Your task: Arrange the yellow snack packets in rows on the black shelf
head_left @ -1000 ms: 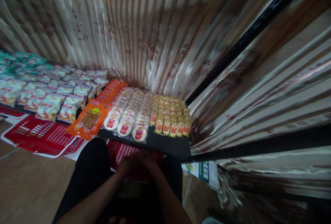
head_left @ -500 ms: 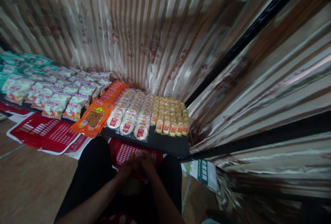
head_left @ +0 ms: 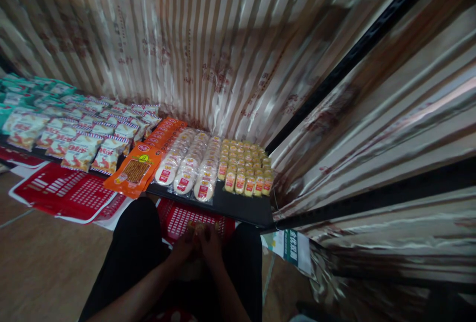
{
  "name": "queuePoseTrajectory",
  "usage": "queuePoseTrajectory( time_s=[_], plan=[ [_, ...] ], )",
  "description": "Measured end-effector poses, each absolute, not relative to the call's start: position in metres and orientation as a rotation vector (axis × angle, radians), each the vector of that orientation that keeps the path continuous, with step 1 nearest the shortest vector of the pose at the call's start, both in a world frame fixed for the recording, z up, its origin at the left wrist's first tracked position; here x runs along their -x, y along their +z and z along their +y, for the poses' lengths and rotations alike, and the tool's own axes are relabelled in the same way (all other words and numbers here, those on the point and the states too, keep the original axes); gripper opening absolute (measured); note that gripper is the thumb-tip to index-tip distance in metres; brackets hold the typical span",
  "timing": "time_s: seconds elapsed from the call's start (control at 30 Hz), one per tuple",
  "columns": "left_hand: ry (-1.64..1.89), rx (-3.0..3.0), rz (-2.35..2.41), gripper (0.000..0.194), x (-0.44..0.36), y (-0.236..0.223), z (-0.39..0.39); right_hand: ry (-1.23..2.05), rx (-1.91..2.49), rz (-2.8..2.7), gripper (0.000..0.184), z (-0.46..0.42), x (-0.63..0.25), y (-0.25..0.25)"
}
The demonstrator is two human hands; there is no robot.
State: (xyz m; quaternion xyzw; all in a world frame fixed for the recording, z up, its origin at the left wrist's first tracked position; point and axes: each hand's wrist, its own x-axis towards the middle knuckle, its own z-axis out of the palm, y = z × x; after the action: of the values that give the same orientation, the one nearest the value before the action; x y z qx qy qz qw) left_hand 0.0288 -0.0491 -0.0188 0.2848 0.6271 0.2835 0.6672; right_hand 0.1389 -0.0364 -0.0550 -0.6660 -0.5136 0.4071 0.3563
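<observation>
Low between my knees, my left hand point(head_left: 185, 246) and my right hand point(head_left: 209, 243) are close together with fingers closed. Small yellow snack packets point(head_left: 192, 224) show at their fingertips; dim light and the fingers hide most of them and how many there are. On the black shelf point(head_left: 245, 206) ahead stand rows of similar small yellow packets point(head_left: 240, 183). To their left are rows of round white wrapped crackers point(head_left: 183, 184) with red labels, then flat orange snack bags point(head_left: 136, 170).
White-and-blue snack bags point(head_left: 80, 151) and teal bags point(head_left: 59, 87) fill the shelf's left. Red baskets point(head_left: 74, 193) point(head_left: 173, 220) sit below the shelf edge. Striped curtain point(head_left: 223, 64) hangs behind, with a black metal post point(head_left: 316, 94) on the right.
My two hands have drawn closer together, with the yellow packets still at the fingertips. The goods on the shelf stay in place.
</observation>
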Motion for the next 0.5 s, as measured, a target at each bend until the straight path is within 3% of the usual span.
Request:
queuePoseTrajectory(
  time_s=[0.17, 0.5],
  plan=[
    [0.63, -0.613, 1.459, 0.024, -0.031, -0.012, -0.05, 0.953, 1.853, -1.385, 0.047, -0.045, -0.135, -0.053],
    [0.709, -0.779, 1.417, 0.024, -0.036, -0.014, -0.052, 0.886, 1.766, -1.47, 0.042, -0.06, -0.139, -0.026]
  ],
)
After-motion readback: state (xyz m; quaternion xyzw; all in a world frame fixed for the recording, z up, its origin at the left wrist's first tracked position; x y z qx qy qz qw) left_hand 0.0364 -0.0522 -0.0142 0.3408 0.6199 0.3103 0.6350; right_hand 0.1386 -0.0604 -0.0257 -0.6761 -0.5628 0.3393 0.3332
